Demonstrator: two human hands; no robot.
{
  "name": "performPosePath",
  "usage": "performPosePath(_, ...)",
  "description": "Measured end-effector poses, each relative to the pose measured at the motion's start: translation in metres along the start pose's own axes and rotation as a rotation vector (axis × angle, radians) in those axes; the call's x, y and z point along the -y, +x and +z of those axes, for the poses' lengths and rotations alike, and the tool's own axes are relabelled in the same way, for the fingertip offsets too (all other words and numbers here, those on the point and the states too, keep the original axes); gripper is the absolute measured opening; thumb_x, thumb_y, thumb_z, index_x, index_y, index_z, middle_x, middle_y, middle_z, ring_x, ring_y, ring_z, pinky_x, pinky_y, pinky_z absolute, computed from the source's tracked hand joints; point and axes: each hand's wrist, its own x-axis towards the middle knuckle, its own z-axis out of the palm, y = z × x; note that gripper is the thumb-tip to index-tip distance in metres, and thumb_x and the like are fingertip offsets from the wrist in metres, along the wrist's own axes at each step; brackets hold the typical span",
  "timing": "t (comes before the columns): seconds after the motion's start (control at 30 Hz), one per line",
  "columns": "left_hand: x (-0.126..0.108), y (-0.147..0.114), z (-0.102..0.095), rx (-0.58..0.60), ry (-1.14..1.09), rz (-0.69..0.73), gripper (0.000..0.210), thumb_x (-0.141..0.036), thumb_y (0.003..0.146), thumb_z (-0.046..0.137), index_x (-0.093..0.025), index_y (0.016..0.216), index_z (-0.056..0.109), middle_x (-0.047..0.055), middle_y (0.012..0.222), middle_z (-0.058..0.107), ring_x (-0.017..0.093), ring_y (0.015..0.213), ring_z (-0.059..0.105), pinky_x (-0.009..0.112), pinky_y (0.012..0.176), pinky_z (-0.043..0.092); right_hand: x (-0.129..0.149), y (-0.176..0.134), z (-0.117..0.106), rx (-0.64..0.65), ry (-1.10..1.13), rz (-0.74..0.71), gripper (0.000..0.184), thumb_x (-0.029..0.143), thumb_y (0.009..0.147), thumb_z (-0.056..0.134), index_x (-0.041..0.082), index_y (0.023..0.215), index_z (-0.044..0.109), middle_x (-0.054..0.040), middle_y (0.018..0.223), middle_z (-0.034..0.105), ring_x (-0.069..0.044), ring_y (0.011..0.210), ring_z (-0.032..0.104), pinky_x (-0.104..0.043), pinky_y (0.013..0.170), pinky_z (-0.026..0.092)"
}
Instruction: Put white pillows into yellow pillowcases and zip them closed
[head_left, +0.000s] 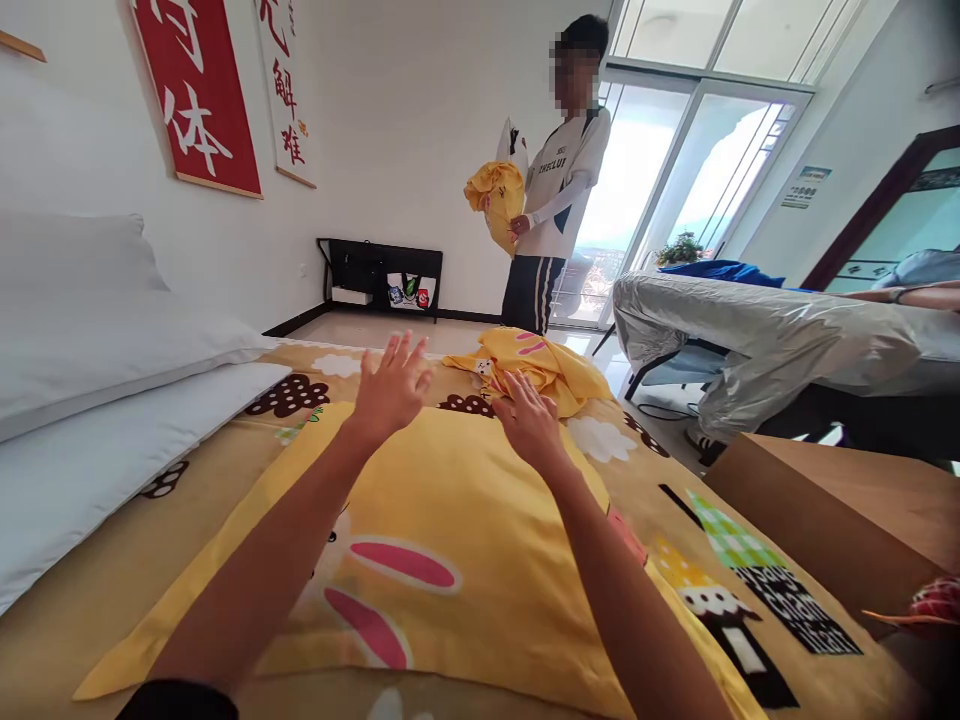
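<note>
A yellow pillowcase (480,490) with a pink-eared rabbit print lies spread out on the patterned bed sheet (600,440). My left hand (391,388) is over its far edge, fingers spread, holding nothing. Over the far right part of the pillowcase is my right hand (529,418), fingers stretched out and nothing in them. Whether either palm touches the cloth I cannot tell. Just beyond my right hand sits a crumpled yellow cloth (559,370) with a similar print. Both forearms cross above the pillowcase.
White pillows (90,300) lie along the left side. Past the bed stands a person (562,170) holding a bunched yellow cloth (499,205). A cardboard box (832,510) is at the right, near another person's grey-clad legs (765,320). A low black shelf (382,275) stands by the wall.
</note>
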Motion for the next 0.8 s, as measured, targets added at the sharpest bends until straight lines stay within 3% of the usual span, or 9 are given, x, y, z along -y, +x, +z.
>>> performPosePath(0.07, 0.011, 0.034, 0.025, 0.072, -0.002, -0.04, 0.056, -0.044, 0.098, 0.023, -0.024, 0.151, 0.024, 0.005, 0.158, 0.016, 0.023, 0.147, 0.009, 0.058, 0.115, 0.006, 0.011, 0.023, 0.02, 0.048, 0.03, -0.013, 0.054, 0.048, 0.098, 0.025, 0.024, 0.147, 0.03, -0.0065, 0.155, 0.027, -0.02, 0.144, 0.02, -0.045, 0.112, 0.02)
performPosePath(0.13, 0.047, 0.038, 0.064, 0.113, -0.001, -0.155, 0.056, -0.046, 0.098, 0.023, -0.024, 0.149, 0.028, 0.006, 0.158, 0.019, 0.027, 0.146, 0.011, 0.061, 0.114, 0.005, -0.004, 0.022, 0.055, 0.154, -0.018, 0.043, 0.053, 0.045, 0.099, 0.026, 0.024, 0.146, 0.032, -0.0064, 0.155, 0.028, -0.019, 0.143, 0.022, -0.045, 0.113, 0.017)
performPosePath(0.23, 0.113, 0.008, 0.129, 0.212, -0.009, -0.332, 0.056, -0.044, 0.097, 0.029, -0.018, 0.145, 0.038, 0.013, 0.153, 0.03, 0.031, 0.143, 0.021, 0.057, 0.114, 0.011, -0.051, -0.004, 0.114, 0.331, -0.113, 0.179, 0.049, 0.036, 0.098, 0.028, 0.015, 0.14, 0.042, -0.0126, 0.147, 0.043, -0.021, 0.138, 0.033, -0.043, 0.111, 0.02)
performPosePath(0.33, 0.161, -0.018, 0.169, 0.317, -0.025, -0.359, 0.055, -0.045, 0.096, 0.033, -0.017, 0.143, 0.041, 0.012, 0.153, 0.031, 0.031, 0.143, 0.024, 0.055, 0.115, 0.014, -0.094, -0.019, 0.147, 0.403, -0.119, 0.207, 0.049, 0.035, 0.097, 0.028, 0.011, 0.135, 0.047, -0.0141, 0.143, 0.047, -0.022, 0.135, 0.037, -0.041, 0.109, 0.022)
performPosePath(0.47, 0.203, -0.016, 0.181, 0.43, -0.072, -0.457, 0.056, -0.047, 0.098, 0.027, -0.018, 0.143, 0.042, 0.009, 0.151, 0.035, 0.03, 0.14, 0.029, 0.055, 0.113, 0.021, -0.14, -0.006, 0.145, 0.453, -0.113, 0.268, 0.047, 0.039, 0.096, 0.027, 0.017, 0.124, 0.057, -0.0119, 0.139, 0.052, -0.024, 0.132, 0.04, -0.045, 0.107, 0.023)
performPosePath(0.57, 0.221, -0.012, 0.183, 0.444, -0.09, -0.522, 0.06, -0.05, 0.097, 0.025, -0.018, 0.145, 0.039, 0.008, 0.151, 0.034, 0.03, 0.139, 0.032, 0.054, 0.113, 0.024, -0.167, 0.001, 0.139, 0.465, -0.09, 0.342, 0.047, 0.041, 0.094, 0.026, 0.02, 0.117, 0.062, -0.0101, 0.135, 0.055, -0.025, 0.129, 0.045, -0.049, 0.104, 0.028)
performPosePath(0.7, 0.217, -0.011, 0.177, 0.401, -0.088, -0.568, 0.061, -0.053, 0.094, 0.028, -0.019, 0.142, 0.044, 0.009, 0.147, 0.041, 0.034, 0.134, 0.039, 0.055, 0.11, 0.029, -0.172, 0.001, 0.138, 0.412, -0.03, 0.378, 0.05, 0.043, 0.093, 0.024, 0.022, 0.119, 0.061, -0.0074, 0.136, 0.055, -0.025, 0.127, 0.047, -0.048, 0.103, 0.032)
performPosePath(0.8, 0.199, -0.02, 0.158, 0.341, -0.085, -0.56, 0.061, -0.049, 0.094, 0.026, -0.015, 0.141, 0.045, 0.011, 0.146, 0.042, 0.033, 0.134, 0.04, 0.051, 0.11, 0.031, -0.156, -0.013, 0.125, 0.316, -0.008, 0.372, 0.053, 0.038, 0.094, 0.021, 0.018, 0.131, 0.054, -0.0091, 0.144, 0.047, -0.021, 0.136, 0.038, -0.043, 0.109, 0.027)
